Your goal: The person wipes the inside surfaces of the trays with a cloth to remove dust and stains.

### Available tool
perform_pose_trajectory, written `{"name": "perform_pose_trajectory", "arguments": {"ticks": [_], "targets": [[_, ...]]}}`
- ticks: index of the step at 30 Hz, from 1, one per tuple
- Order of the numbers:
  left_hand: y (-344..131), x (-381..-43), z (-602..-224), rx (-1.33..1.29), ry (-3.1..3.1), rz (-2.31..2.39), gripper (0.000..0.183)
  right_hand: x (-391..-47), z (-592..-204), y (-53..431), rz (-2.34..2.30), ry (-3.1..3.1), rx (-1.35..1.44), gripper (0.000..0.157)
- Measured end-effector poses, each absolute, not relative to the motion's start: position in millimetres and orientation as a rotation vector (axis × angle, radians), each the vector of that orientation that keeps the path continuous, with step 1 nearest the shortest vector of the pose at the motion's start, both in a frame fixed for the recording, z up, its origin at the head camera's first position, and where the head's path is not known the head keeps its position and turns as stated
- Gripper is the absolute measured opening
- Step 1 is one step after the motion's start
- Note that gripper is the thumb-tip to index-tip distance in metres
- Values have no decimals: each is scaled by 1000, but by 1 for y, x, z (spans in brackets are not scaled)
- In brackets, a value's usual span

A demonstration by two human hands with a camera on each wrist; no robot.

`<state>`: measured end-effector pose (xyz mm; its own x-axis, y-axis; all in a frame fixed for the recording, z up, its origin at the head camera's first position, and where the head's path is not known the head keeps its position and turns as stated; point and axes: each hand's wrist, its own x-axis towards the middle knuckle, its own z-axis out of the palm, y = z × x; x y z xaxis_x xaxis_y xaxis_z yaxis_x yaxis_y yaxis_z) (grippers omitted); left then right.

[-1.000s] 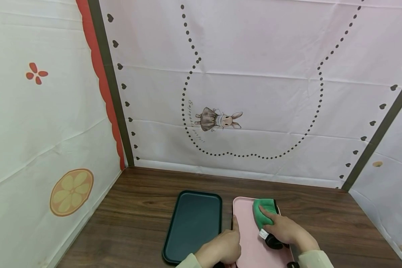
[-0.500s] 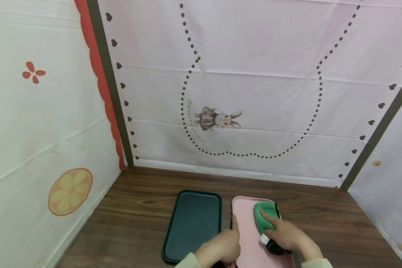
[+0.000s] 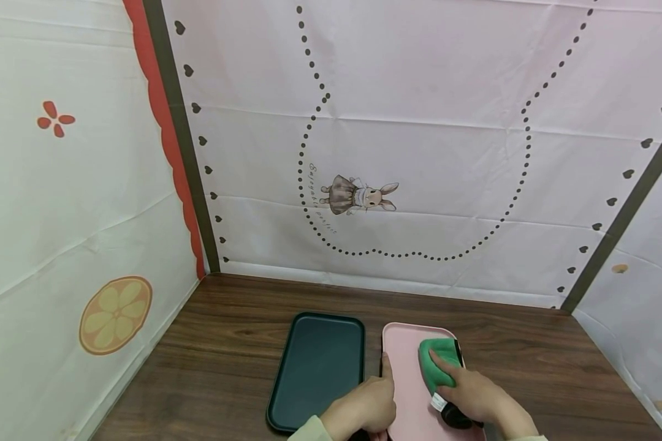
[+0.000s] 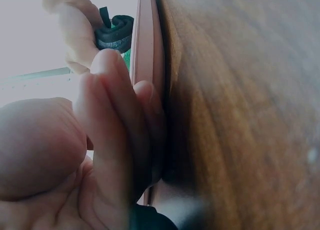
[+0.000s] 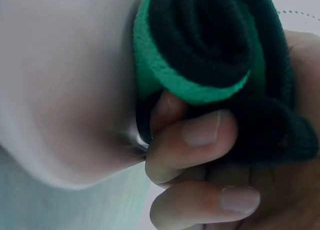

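Observation:
A pink tray (image 3: 410, 401) lies lengthwise on the table, its near end cut off by the head view. My left hand (image 3: 366, 405) holds its left edge, index finger stretched along the rim; the left wrist view shows the fingers (image 4: 112, 125) against the outer side wall. On the tray's right half is a folded green cloth (image 3: 437, 362) with black edging and a white label. My right hand (image 3: 482, 397) grips this cloth and presses it on the tray surface. In the right wrist view, fingertips (image 5: 205, 132) curl under the cloth's rolled black end (image 5: 200, 65).
A dark teal tray (image 3: 320, 373) lies just left of the pink one, a narrow strip of wood between them. The brown wooden table (image 3: 220, 367) reaches back to white printed cloth walls (image 3: 419, 153) behind and at both sides.
My right hand has drawn the green cloth toward me along the pink tray's right side. The left hand stays on the left edge, and both trays stay in place.

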<state>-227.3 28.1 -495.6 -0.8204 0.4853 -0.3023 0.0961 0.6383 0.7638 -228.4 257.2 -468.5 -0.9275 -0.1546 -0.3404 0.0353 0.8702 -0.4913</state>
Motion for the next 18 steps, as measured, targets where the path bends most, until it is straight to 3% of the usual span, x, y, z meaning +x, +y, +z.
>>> {"name": "perform_pose_trajectory", "arguments": {"ticks": [18], "targets": [[29,-228,-496,450,2385,1045,85,-212,-473,252,-587,2721,-51,73]]}}
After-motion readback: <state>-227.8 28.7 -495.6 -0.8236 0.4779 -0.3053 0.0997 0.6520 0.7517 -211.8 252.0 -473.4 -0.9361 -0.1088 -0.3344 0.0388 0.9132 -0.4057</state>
